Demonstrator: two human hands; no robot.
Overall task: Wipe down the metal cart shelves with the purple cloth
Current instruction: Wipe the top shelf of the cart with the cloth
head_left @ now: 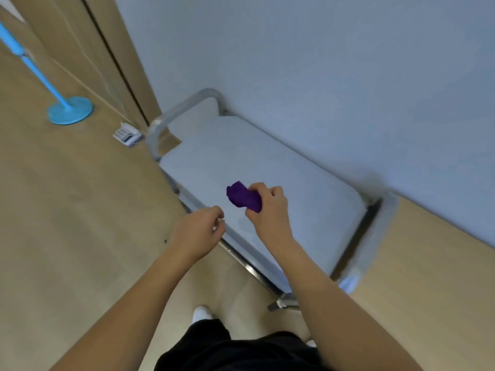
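The right hand (pixel 267 207) clamps its fingers round the bunched purple cloth (pixel 242 196) over the cart's top shelf (pixel 267 156), while the left hand (pixel 199 228) at its eight o'clock hangs loosely curled and empty (wiping looks barely begun).

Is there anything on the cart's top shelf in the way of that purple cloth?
Nothing visible. The right hand grips the bunched cloth over the shelf, with no object between them. The left hand hovers at the shelf's near edge, beside the cloth, holding nothing.

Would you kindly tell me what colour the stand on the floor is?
The stand is light blue, seen in the head view.
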